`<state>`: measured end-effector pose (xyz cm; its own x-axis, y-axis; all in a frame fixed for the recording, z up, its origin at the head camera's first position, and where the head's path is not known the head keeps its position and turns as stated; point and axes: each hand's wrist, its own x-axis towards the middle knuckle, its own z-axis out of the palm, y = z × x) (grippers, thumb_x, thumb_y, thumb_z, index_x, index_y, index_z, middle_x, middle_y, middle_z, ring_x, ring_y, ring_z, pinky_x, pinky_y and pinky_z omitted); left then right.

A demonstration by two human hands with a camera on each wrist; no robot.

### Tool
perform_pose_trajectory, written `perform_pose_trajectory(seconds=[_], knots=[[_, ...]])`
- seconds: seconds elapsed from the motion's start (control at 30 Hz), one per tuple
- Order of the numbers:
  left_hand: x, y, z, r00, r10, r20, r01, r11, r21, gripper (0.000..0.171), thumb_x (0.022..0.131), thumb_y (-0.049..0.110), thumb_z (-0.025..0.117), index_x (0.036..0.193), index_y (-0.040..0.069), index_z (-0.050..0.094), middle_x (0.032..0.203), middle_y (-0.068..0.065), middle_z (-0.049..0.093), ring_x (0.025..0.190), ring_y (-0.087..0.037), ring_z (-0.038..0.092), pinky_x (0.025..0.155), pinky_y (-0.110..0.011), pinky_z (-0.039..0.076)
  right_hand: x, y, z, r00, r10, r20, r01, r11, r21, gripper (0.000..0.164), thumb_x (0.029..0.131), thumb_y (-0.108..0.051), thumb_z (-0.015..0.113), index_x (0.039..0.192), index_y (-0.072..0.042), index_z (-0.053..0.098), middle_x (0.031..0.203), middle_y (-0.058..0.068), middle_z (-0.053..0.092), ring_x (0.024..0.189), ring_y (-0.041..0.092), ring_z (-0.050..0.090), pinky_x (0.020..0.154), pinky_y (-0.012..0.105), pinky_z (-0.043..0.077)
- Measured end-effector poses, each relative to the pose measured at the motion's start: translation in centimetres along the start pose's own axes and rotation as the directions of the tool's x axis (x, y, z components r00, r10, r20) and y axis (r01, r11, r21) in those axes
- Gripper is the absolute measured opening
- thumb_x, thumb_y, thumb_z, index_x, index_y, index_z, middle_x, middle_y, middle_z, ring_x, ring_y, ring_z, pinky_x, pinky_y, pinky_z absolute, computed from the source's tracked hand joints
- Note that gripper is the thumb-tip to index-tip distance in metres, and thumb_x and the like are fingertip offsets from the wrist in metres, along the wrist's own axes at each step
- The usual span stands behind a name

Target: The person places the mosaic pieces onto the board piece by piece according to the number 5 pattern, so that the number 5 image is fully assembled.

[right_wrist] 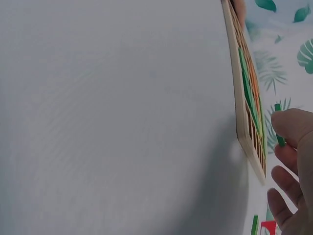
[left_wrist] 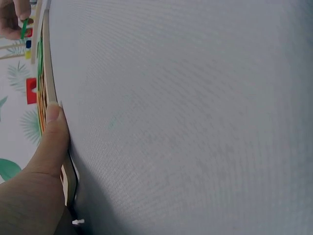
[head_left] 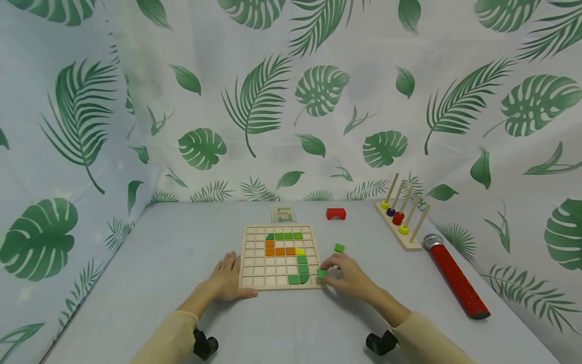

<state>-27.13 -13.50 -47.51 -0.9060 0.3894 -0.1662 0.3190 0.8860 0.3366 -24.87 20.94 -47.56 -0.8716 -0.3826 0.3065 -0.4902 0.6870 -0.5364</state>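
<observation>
A wooden grid board (head_left: pixel 265 278) lies on the table with green, orange and yellow tiles set in some of its squares. My left hand (head_left: pixel 226 280) rests at the board's lower left corner, fingers straight along its left side. Its thumb (left_wrist: pixel 53 127) touches the front edge in the left wrist view. Over the board's lower right edge, my right hand (head_left: pixel 349 277) pinches a green square tile (head_left: pixel 322 273) between thumb and fingers. That tile (right_wrist: pixel 279 125) is seen edge-on in the right wrist view. Another green tile (head_left: pixel 339 247) lies on the table beyond the right hand.
Behind the board lie a small pattern card (head_left: pixel 283 214) and a red arch block (head_left: pixel 336 214). To the right stands a wooden peg rack (head_left: pixel 411 245) with coloured beads. Beside it is a red microphone (head_left: pixel 456 275). A leaf-patterned curtain (head_left: pixel 273 101) hangs behind the table.
</observation>
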Motion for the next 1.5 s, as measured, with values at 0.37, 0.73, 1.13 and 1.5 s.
perform_pose_trajectory(seconds=[0.37, 0.73, 1.13, 1.5], knots=[[0.7, -0.8, 0.8, 1.0, -0.001, -0.015, 0.002, 1.0, 0.017, 0.118, 0.074, 0.072, 0.06, 0.146, -0.01, 0.014, 0.151, -0.03, 0.008, 0.14, -0.041, 0.005, 0.112, -0.051, 0.008, 2.4, -2.6, 3.1, 1.0, -0.006, 0.02, 0.007, 0.999, -0.032, 0.016, 0.076, -0.013, 0.074, 0.092, -0.015, 0.068, 0.093, -0.008, 0.059, 0.093, 0.011, 0.049, 0.08, 0.034, 0.046], [1.3, -1.1, 1.5, 1.0, 0.005, -0.024, -0.004, 1.0, 0.011, 0.119, 0.073, 0.072, 0.061, 0.146, -0.01, 0.015, 0.152, -0.03, 0.007, 0.14, -0.041, 0.004, 0.112, -0.051, 0.008, 3.5, -4.4, 5.4, 0.995, -0.084, 0.062, 0.089, 0.992, -0.09, 0.018, 0.078, -0.021, 0.076, 0.093, -0.018, 0.067, 0.09, -0.01, 0.056, 0.092, 0.01, 0.046, 0.078, 0.029, 0.046], [1.5, -1.4, 1.6, 0.999, 0.01, -0.034, -0.009, 1.0, 0.028, 0.118, 0.073, 0.072, 0.061, 0.146, -0.01, 0.017, 0.151, -0.03, 0.01, 0.14, -0.041, 0.006, 0.112, -0.052, 0.01, 4.3, -5.0, 6.2, 0.991, -0.112, 0.071, 0.123, 0.977, -0.175, 0.016, 0.078, -0.027, 0.076, 0.09, -0.02, 0.068, 0.083, -0.009, 0.056, 0.086, 0.011, 0.044, 0.073, 0.03, 0.038], [0.8, -0.9, 1.0, 1.0, 0.004, -0.025, -0.003, 1.0, 0.016, 0.12, 0.073, 0.074, 0.059, 0.146, -0.009, 0.015, 0.151, -0.03, 0.01, 0.141, -0.04, 0.005, 0.112, -0.051, 0.009, 4.4, -5.2, 6.6, 0.991, -0.119, 0.059, 0.128, 0.976, -0.174, 0.015, 0.078, -0.025, 0.076, 0.089, -0.019, 0.069, 0.085, -0.008, 0.058, 0.086, 0.011, 0.046, 0.075, 0.031, 0.04]])
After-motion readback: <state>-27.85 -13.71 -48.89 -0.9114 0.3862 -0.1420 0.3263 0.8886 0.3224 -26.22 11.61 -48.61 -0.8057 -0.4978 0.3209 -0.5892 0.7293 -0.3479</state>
